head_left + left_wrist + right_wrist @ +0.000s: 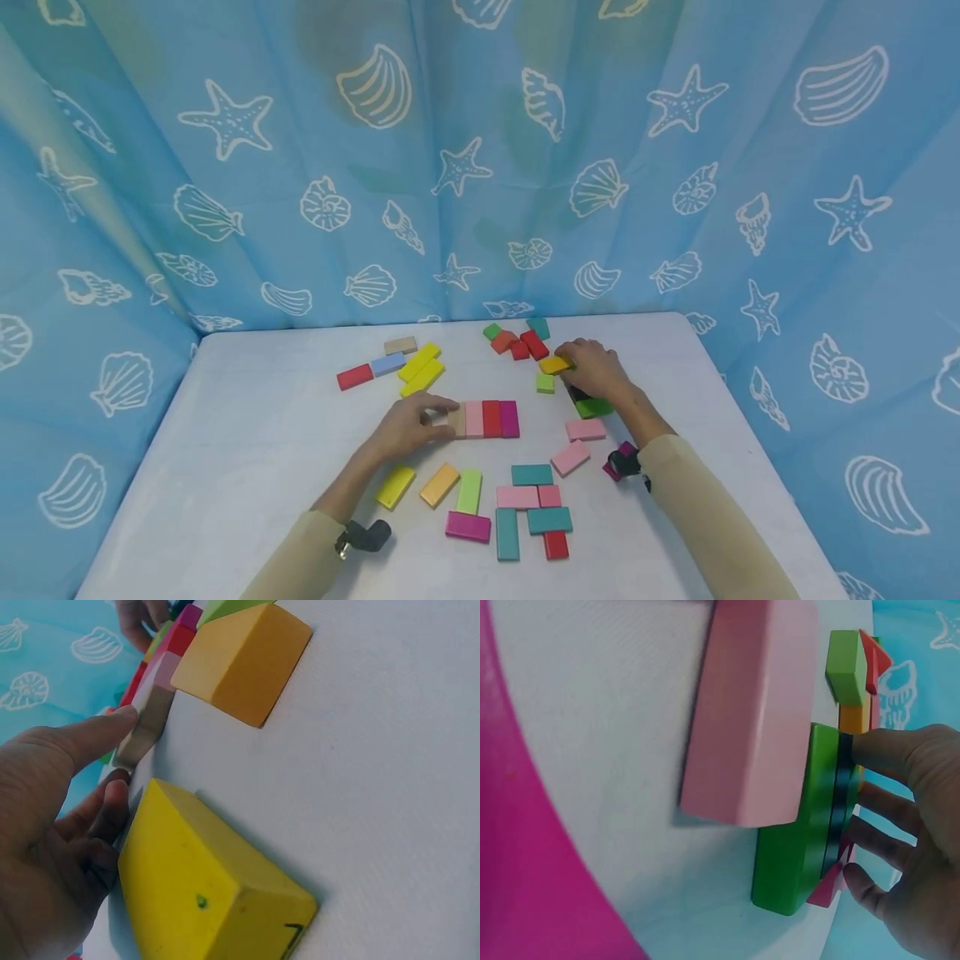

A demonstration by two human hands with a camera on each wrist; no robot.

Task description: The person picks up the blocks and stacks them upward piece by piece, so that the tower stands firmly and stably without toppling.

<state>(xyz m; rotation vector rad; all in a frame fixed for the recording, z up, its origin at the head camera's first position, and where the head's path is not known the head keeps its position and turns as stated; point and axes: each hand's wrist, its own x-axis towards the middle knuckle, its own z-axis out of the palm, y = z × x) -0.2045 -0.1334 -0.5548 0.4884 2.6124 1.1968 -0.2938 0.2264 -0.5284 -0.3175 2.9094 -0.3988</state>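
My left hand [408, 427] pinches a bare-wood block [457, 422] by its ends, at the left of a flat row. Pink [474, 419], red [491, 419] and magenta [510, 419] blocks complete that row side by side. The left wrist view shows the thumb against the wooden block [148, 727]. Over at the right, my right hand [595, 368] holds an orange block [555, 364] at the fingertips; the hand hides part of it. Just below this hand, a black block [838, 802] stands against a green block [787, 847].
Loose yellow [395, 487] and orange [439, 484] blocks lie near the left wrist. Teal, pink and red blocks cluster around a teal block [532, 475] in front. Behind are yellow blocks [422, 377] and a red block [535, 344]. A blue shell-patterned curtain [457, 208] borders the white table [255, 450].
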